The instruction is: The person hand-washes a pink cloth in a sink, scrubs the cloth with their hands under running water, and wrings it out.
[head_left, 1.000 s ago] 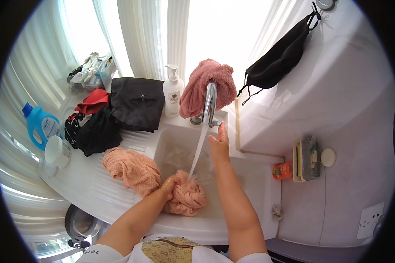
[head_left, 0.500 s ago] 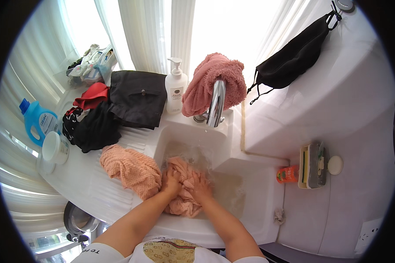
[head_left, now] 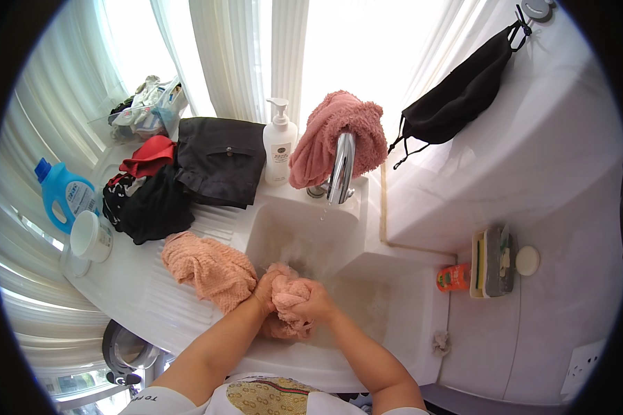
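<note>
A wet peach towel (head_left: pixel 291 294) is bunched between my hands over the water in the white sink (head_left: pixel 422 311). My left hand (head_left: pixel 265 287) grips its left side, and my right hand (head_left: pixel 316 304) is wrapped round its right side. Part of the towel hangs below my hands toward the water; whether it touches is hard to tell. Left of my left hand, a second peach textured cloth (head_left: pixel 208 270) lies on the ribbed washboard and reaches the sink's edge. Cloudy water (head_left: pixel 356 304) stands in the basin. The chrome faucet (head_left: pixel 342 169) drips above it, with a dusty-pink cloth (head_left: pixel 339 135) draped over it.
Black clothes (head_left: pixel 156 207), a red cloth (head_left: pixel 147 158) and dark folded trousers (head_left: pixel 218 159) lie on the left counter. A white pump bottle (head_left: pixel 279 145), blue detergent bottle (head_left: pixel 66 194) and white tub (head_left: pixel 90 236) stand there. An orange bottle (head_left: pixel 453 277) and sponge holder (head_left: pixel 491 263) are at right.
My hands have gathered the peach towel into a tighter bunch and lifted it partly out of the water. My fingers, pressed flat on it before, now curl round it.
</note>
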The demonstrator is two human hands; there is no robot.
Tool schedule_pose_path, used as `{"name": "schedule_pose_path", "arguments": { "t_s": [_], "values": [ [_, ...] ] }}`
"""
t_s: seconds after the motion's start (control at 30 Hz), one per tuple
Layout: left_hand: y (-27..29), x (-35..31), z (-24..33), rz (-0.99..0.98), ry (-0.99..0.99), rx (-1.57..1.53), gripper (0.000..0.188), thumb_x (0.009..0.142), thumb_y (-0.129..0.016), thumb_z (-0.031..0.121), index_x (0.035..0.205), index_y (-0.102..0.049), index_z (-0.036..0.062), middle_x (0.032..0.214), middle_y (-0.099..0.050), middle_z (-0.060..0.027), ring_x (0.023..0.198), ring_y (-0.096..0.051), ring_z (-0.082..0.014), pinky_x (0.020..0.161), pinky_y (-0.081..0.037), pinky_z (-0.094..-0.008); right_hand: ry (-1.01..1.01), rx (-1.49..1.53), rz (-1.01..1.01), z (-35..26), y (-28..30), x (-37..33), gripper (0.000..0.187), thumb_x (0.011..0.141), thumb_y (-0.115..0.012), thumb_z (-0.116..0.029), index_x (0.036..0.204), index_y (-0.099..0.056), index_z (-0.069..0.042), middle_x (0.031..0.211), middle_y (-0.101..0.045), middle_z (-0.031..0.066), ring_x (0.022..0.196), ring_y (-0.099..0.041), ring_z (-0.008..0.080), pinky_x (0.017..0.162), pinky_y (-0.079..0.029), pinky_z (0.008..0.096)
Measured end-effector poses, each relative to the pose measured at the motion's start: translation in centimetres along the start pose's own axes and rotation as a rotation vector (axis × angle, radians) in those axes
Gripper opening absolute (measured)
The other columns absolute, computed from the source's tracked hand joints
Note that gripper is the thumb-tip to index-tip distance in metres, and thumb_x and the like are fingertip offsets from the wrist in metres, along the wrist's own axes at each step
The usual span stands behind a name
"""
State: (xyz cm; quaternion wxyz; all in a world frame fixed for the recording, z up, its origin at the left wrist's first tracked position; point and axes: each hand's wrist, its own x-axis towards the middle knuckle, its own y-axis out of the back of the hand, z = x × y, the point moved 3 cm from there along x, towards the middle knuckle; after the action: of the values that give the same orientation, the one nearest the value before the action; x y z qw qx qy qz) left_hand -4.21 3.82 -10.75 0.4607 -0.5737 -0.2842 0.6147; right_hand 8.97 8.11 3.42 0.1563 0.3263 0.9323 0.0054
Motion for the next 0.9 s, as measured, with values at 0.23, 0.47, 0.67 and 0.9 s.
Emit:
{"name": "schedule_pose_path", "arguments": {
  "t_s": [0.23,0.47,0.67,0.9],
  "values": [
    [-9.4,-5.1,-0.4,-0.053,0.045,0.121,0.039,0.09,-0.049,0.021,0.123,-0.051,-0.0002,0.118,-0.057,-0.0171,0.108,-0.058,-0.0282,0.093,-0.049,-0.0397,0.191,0.114,0.519,4.8,0.2,-0.3,0.075,0.07,-0.079,-0.027,0.134,-0.046,-0.006,0.13,-0.043,0.0177,0.123,-0.043,0.0281,0.097,-0.043,0.0398],
    [-5.1,-3.4,-1.0,0.134,-0.116,0.35,0.039,0.093,-0.053,0.034,0.118,-0.055,0.0035,0.109,-0.061,-0.0106,0.097,-0.062,-0.0231,0.082,-0.053,-0.0328,0.281,-0.221,0.723,3.6,-2.8,0.2,0.038,0.073,-0.077,-0.028,0.098,-0.061,-0.003,0.101,-0.06,0.0153,0.093,-0.06,0.0306,0.081,-0.048,0.0386],
    [-4.7,-3.3,-0.6,0.299,-0.253,0.516,0.032,0.092,-0.052,0.029,0.108,-0.057,0.0014,0.103,-0.062,-0.0125,0.092,-0.061,-0.0215,0.078,-0.051,-0.0316,0.247,-0.198,0.771,4.6,-3.0,0.6,0.03,0.075,-0.075,-0.024,0.091,-0.062,-0.004,0.086,-0.063,0.0155,0.079,-0.062,0.0272,0.07,-0.049,0.0357],
    [-5.6,-3.8,-0.3,0.633,-0.22,0.992,0.056,0.08,-0.065,0.043,0.107,-0.059,-0.0063,0.099,-0.064,-0.0188,0.09,-0.062,-0.0282,0.079,-0.049,-0.0386,-0.166,0.352,0.304,5.5,-0.2,2.0,0.032,0.081,-0.072,-0.031,0.095,-0.064,-0.003,0.081,-0.065,0.015,0.072,-0.062,0.0179,0.067,-0.05,0.0322]
  ]
}}
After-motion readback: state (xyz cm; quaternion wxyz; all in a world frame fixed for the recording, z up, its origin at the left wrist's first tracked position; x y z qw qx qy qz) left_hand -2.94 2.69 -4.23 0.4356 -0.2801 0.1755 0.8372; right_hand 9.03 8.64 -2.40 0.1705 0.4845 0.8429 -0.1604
